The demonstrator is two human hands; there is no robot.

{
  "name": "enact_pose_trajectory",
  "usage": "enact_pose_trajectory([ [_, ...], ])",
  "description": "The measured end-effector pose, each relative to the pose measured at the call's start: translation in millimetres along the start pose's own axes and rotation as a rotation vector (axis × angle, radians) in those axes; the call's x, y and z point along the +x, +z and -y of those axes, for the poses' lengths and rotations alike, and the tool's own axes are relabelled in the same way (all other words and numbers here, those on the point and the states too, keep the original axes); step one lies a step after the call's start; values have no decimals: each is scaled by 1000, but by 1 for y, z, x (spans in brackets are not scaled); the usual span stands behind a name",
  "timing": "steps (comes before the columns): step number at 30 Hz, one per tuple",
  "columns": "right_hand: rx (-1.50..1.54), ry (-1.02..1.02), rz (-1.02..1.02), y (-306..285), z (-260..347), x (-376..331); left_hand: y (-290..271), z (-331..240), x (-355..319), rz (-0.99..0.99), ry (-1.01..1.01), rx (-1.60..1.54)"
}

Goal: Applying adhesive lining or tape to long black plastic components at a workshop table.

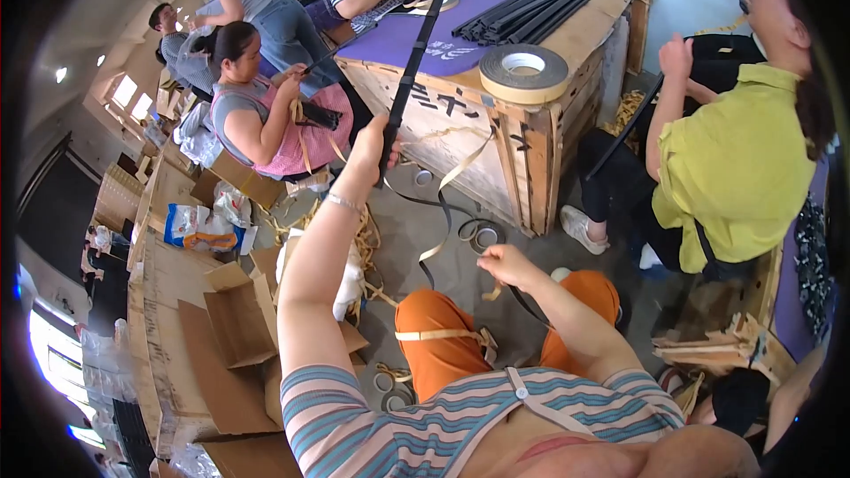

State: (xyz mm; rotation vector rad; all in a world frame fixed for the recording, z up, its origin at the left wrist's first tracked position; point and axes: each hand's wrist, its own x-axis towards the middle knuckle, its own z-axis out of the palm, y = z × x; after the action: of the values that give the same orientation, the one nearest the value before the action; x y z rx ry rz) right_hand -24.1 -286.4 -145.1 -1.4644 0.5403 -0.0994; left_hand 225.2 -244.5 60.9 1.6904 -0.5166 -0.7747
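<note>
Overhead, a long, flat black strip (410,71); tan backing (452,173) curls away.

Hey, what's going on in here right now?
A seated person's left hand holds up a long black strip, its far end lying on a wooden crate. Their right hand pinches a thin tan backing ribbon that trails from the strip to the floor. On the crate lie a roll of tape, a purple sheet and more black strips. Others nearby handle similar strips.
</note>
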Motion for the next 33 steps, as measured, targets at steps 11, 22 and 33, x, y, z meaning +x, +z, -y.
enact_pose_trajectory([
  [11,-53,22,38,-12,-22,21,-6,-68,214,-23,-13,204],
  [22,-155,-145,47,-14,-8,10,128,-116,265,-280,846,1177],
  [33,30,-127,112,-15,-4,8,236,-97,277,-276,801,1401],
])
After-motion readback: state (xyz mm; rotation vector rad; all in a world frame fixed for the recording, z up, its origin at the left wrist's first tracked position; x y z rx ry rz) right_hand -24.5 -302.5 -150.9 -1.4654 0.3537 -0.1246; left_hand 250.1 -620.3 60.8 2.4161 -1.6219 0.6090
